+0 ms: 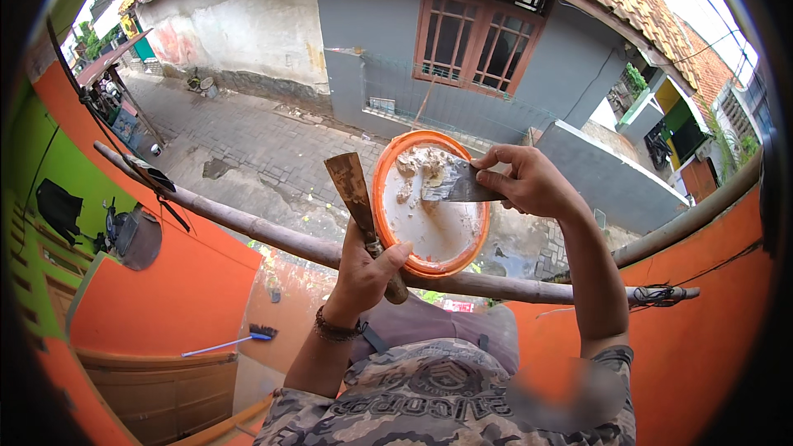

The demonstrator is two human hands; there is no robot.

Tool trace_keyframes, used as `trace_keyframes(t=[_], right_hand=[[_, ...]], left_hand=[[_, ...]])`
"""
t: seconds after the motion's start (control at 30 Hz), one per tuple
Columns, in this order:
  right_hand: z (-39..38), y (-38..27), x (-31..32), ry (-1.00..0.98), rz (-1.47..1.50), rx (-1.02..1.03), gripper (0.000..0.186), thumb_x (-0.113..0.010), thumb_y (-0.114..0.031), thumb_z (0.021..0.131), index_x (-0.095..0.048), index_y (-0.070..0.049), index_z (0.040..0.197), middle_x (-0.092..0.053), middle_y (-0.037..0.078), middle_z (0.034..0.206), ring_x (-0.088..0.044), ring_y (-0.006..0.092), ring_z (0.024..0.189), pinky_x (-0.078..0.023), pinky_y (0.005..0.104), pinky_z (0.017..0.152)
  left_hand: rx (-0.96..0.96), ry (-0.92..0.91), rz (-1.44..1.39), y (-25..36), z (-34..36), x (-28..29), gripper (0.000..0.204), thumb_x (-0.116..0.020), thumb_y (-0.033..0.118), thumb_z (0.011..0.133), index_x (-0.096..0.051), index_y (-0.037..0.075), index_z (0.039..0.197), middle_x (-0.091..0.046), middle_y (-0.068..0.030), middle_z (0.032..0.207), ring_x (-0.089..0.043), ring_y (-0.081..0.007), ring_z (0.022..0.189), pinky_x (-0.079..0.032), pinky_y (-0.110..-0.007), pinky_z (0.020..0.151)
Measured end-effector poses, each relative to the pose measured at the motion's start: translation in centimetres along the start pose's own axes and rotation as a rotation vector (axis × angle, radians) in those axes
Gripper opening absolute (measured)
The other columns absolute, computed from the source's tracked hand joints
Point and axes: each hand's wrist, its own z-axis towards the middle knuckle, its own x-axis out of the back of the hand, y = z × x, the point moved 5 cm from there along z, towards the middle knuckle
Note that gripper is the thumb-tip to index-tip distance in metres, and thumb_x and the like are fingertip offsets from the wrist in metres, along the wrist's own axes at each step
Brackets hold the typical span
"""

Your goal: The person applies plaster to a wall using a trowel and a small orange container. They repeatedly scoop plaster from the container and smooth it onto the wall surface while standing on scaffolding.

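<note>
An orange tub [481, 241] with white paste [425, 223] smeared inside is tilted up in front of me. My left hand [363, 277] is closed round the handle of a stained putty knife [349, 180], its blade pointing up and left. The thumb of that hand also presses on the tub's lower left rim. In my right hand [529, 182] is a second putty knife [453, 180], pinched near the blade's base. Its paste-coated blade lies over the tub's mouth, touching a thick lump of paste [420, 163] near the top. My right fingers partly hide its handle.
A bamboo pole [273, 231] runs across behind the tub, just in front of my waist. Below lie a paved lane [248, 144] and a blue-handled broom [219, 347]. Orange walls [165, 301] flank me, and a grey house [372, 16] stands across the lane.
</note>
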Motion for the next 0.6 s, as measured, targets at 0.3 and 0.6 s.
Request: trace_keyframes(t=[0.3,0.6], right_hand=[[2.2,0.1,2.4,-0.065,-0.26,0.156,0.023,-0.072,-0.018,0.081,-0.07,-0.007,0.102,-0.068,0.005,0.07,-0.057,0.0075,0.056,-0.046,0.0262,0.055],[3.3,-0.9,2.3,-0.181,-0.347,0.258,0.026,-0.071,-0.012,0.08,-0.07,-0.008,0.105,-0.069,0.005,0.073,-0.056,0.0067,0.057,-0.047,0.0267,0.056]], left_hand=[[0.159,-0.044,-0.105,0.6,0.2,0.5,0.053,-0.062,0.005,0.08,-0.039,-0.003,0.127,-0.055,-0.009,0.11,-0.057,-0.0139,0.098,-0.048,-0.03,0.087],[0.329,0.01,-0.057,0.9,0.4,1.0,0.062,-0.063,0.009,0.067,-0.043,-0.006,0.124,-0.056,-0.0137,0.108,-0.058,-0.0196,0.096,-0.049,-0.031,0.086]])
